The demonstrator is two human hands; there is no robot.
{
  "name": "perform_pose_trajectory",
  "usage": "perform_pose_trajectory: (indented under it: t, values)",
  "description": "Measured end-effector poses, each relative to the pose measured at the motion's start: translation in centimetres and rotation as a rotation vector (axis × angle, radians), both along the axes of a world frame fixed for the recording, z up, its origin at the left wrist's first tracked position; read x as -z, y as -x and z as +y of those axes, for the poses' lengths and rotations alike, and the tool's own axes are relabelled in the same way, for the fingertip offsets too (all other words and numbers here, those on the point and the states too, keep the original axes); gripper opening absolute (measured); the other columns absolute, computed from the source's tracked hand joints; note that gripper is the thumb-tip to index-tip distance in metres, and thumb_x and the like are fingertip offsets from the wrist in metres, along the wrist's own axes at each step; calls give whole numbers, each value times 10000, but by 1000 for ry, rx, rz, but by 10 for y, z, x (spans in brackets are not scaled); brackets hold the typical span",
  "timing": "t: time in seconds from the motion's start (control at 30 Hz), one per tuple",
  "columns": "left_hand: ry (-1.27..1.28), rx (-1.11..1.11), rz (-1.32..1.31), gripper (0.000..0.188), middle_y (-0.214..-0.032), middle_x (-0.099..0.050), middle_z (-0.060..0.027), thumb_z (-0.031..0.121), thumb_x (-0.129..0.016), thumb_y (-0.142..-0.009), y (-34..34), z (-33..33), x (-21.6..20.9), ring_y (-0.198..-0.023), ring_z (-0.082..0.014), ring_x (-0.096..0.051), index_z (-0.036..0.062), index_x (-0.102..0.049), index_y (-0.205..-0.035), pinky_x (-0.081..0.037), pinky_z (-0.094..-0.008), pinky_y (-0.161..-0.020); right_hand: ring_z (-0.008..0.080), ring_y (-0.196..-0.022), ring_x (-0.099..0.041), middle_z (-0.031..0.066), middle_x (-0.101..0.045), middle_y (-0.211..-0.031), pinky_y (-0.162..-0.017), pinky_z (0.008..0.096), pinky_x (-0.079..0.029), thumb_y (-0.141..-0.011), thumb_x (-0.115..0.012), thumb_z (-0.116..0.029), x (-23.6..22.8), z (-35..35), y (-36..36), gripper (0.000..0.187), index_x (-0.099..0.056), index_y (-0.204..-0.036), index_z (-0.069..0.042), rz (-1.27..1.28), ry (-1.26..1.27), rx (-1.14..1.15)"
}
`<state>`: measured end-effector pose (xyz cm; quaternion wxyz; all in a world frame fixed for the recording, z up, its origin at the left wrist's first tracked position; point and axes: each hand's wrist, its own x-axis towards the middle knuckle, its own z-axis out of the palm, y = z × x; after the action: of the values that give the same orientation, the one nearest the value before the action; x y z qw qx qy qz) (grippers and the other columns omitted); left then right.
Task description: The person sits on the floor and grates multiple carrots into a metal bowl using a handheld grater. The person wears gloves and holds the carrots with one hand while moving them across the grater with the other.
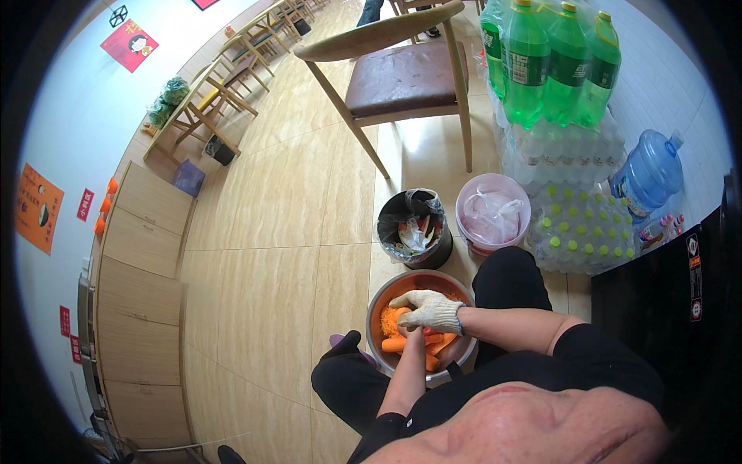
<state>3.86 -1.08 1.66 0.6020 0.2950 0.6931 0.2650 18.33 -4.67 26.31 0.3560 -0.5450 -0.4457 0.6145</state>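
Observation:
A wide metal bowl (pixel 374 300) stands on the floor between my knees. Shredded carrot (pixel 389 323) lies at its left side, and whole peeled carrots (pixel 394 345) rest in its near part. My right hand (pixel 425 311), in a white knit glove, curls over an orange carrot piece (pixel 402 312) above the bowl. Just under the glove is my bare left hand (pixel 412 331), its fingers closed and mostly covered. What it grips is hidden. A small red thing shows beside the hands, too covered to name.
Beyond the bowl stand a black bin (pixel 433 255) with scraps and a pink bucket (pixel 466 220) holding plastic bags. A wooden chair (pixel 402 77) is farther off. Bottle packs (pixel 580 232) and a blue water jug (pixel 648 174) crowd the right; cabinets (pixel 143 301) line the left.

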Motion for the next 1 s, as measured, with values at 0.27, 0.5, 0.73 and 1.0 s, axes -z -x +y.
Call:
perform_pose_trajectory:
  t: [0.27,0.5,0.73,1.0]
  values:
    - [7,-7,-6,104,-750,-597,-72,122,-536,-911,1,-1,0,-518,-179,-563,53,-570,-981,-476,-291,-394,215,-1149,-566,145,-596,-1244,-1005,297,-409,-812,-672,-215,3,1,2,531,-548,-1292,-25,-5,11,2]
    - [9,-5,-16,110,-761,-602,-73,127,-532,-912,3,0,5,-531,-185,-572,51,-575,-978,-478,-295,-400,211,-1126,-571,142,-595,-1229,-992,302,-417,-809,-673,-205,-2,0,0,533,-549,-1298,-33,34,31,3]
    - [10,-5,-23,117,-772,-608,-74,132,-529,-912,5,-2,5,-544,-191,-581,49,-581,-975,-480,-299,-406,228,-1111,-577,155,-591,-1217,-987,308,-421,-814,-662,-194,-7,0,0,510,-564,-1290,-41,-11,24,1]
    - [9,-10,-39,125,-785,-613,-75,138,-526,-913,6,-3,6,-559,-198,-590,47,-587,-972,-483,-303,-413,190,-1071,-588,138,-614,-1171,-952,284,-440,-812,-638,-127,1,-2,3,481,-567,-1278,-33,73,63,30]
